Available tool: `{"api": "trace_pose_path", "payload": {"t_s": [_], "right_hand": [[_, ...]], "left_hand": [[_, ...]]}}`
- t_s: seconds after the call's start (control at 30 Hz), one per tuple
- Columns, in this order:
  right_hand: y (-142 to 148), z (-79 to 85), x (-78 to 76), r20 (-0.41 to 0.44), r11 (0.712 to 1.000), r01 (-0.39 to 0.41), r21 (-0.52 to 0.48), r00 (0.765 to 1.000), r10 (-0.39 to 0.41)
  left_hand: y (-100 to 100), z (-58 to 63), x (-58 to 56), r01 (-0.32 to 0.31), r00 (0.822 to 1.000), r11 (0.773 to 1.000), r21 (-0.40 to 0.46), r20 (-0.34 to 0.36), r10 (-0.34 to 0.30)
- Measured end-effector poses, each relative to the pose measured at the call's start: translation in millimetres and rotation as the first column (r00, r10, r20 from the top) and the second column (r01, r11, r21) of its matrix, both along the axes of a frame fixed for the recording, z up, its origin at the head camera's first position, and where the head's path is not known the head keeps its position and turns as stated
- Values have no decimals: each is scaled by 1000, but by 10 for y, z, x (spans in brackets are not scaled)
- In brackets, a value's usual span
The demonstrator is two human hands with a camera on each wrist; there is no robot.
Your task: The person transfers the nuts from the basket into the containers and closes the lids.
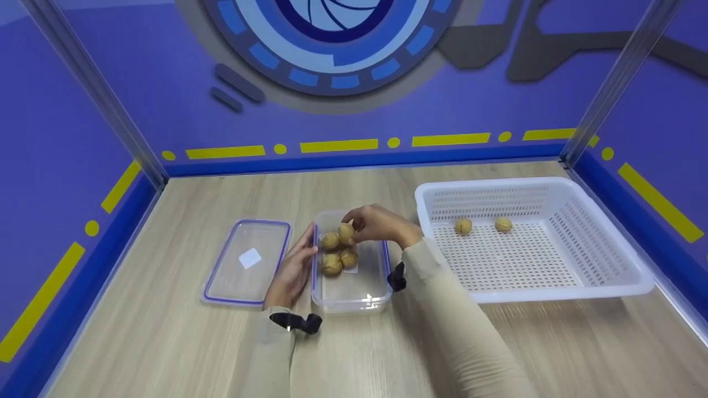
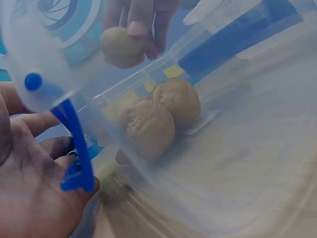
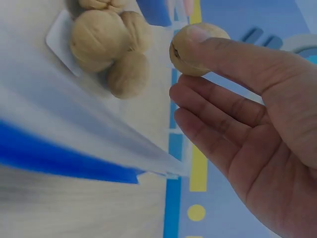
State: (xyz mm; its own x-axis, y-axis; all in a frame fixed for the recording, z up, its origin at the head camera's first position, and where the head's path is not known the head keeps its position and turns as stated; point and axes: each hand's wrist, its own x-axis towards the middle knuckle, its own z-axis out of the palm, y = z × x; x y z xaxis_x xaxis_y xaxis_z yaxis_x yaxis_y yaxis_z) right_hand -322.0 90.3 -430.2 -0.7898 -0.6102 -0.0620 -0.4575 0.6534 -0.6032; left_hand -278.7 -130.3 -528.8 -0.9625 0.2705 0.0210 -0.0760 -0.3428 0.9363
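Observation:
In the head view, my right hand [image 1: 379, 224] pinches a walnut [image 1: 346, 231] between thumb and fingertips over the clear plastic container [image 1: 354, 303]. The same walnut [image 3: 193, 49] shows in the right wrist view, its seam facing the thumb. Several walnuts [image 1: 332, 264] lie together on the container's floor toward its left side. My left hand [image 1: 291, 275] rests along the container's left outer wall, fingers extended. In the left wrist view, a blue-edged latch flap [image 2: 74, 144] hangs in front of the left palm [image 2: 39, 183].
Left of the container lies its clear lid [image 1: 243, 282] with a blue seal and a white label. A white perforated basket [image 1: 531, 296] stands to the right, with two walnuts [image 1: 483, 225] inside. Blue-purple panels [image 1: 343, 121] wall in the wooden table [image 1: 354, 354].

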Motion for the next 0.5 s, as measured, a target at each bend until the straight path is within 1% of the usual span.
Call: {"api": "trace_pose_path", "payload": {"t_s": [0.17,0.27,0.5], "right_hand": [[-93,-57,11,42,1000,11,26,999,-12],[-129,-67,14,62,999,20,40,998,-22],[-197,-78,22,52,995,4,102,999,-10]], "left_hand": [[2,4,3,-22,999,1000,-8,25,22],[4,8,5,-21,1000,1000,-11,23,21],[0,-10,5,2,1000,1000,12,12,-2]]}}
